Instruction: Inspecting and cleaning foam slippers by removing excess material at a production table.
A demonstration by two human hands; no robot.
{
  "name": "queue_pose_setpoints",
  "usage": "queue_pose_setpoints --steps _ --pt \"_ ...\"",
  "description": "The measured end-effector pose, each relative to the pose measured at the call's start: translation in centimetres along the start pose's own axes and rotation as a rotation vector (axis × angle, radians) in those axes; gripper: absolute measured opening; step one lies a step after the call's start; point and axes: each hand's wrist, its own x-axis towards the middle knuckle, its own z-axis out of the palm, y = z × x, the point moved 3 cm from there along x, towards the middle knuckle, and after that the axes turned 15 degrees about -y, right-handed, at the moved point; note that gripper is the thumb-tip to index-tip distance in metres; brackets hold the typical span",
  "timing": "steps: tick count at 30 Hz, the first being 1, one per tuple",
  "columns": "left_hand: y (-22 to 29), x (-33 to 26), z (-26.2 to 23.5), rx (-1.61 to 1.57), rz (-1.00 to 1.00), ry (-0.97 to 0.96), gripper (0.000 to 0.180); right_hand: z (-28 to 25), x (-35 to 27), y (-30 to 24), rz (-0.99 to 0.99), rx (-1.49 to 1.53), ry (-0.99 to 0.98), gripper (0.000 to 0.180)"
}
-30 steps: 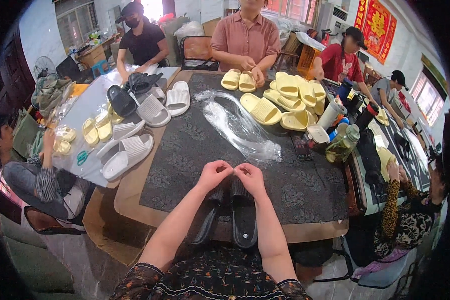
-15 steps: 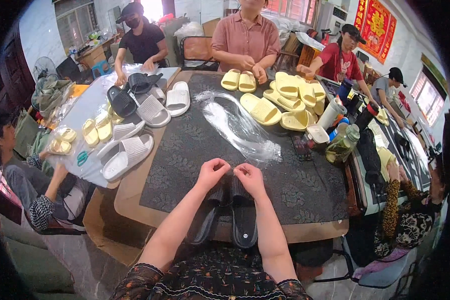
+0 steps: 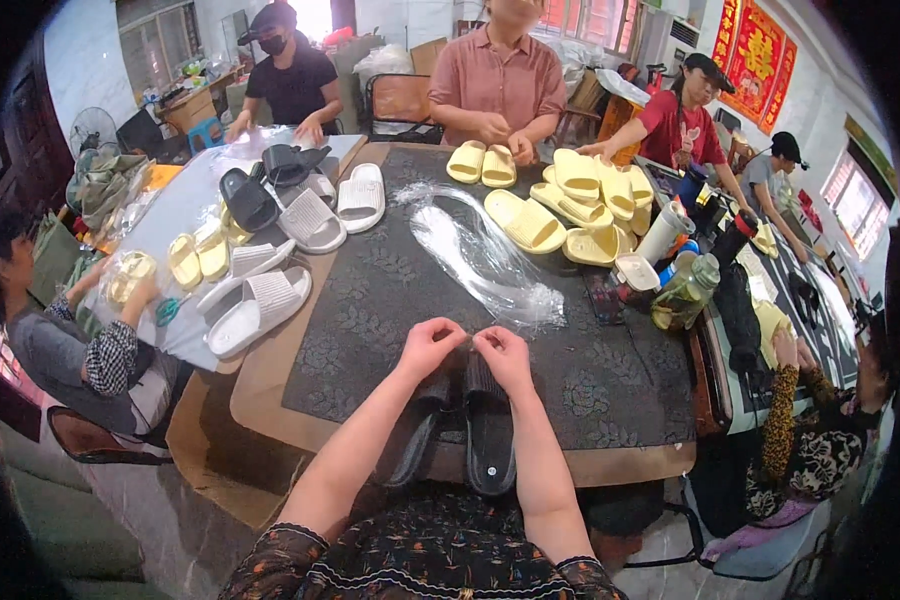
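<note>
A pair of black slide slippers sits at the near edge of the table in front of me, the right slipper (image 3: pixel 490 455) beside the left slipper (image 3: pixel 408 450). Above their ribbed straps, my left hand (image 3: pixel 432 345) and my right hand (image 3: pixel 503 355) meet, fingertips almost touching. Both are closed in a pinch. Whatever lies between the fingers is too small to make out. Just beyond my hands lies a bundle of thin clear plastic strands (image 3: pixel 457 255) on the dark patterned table mat (image 3: pixel 350 340).
Yellow slides (image 3: pixel 525 222) are piled at the far right, near bottles and a green-lidded jar (image 3: pixel 686 292). White-grey slides (image 3: pixel 260 312) and black slides (image 3: pixel 247 200) lie left, beside bagged yellow slides (image 3: pixel 198 258) and scissors (image 3: pixel 168 311). Several co-workers sit or stand around the tables.
My hands keep almost the same pinch over the black slippers. At left, a co-worker's hand has come up to the bagged yellow slides. The person in red has reached towards the yellow pile.
</note>
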Motion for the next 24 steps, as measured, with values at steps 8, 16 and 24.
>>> queue_pose_setpoints --steps 8,16,24 --pt "-1.4 0.7 -0.6 -0.249 -0.009 0.148 0.014 -1.3 -1.6 -4.1 -0.156 -0.131 0.228 0.016" --pt "0.1 0.1 -2.3 -0.411 0.19 0.331 0.018 -1.4 -10.5 -8.0 0.08 -0.228 0.028 0.022" --pt "2.4 -6.0 -14.2 0.182 0.121 0.802 0.025 1.5 -13.9 -6.4 0.244 -0.545 -0.178 0.058"
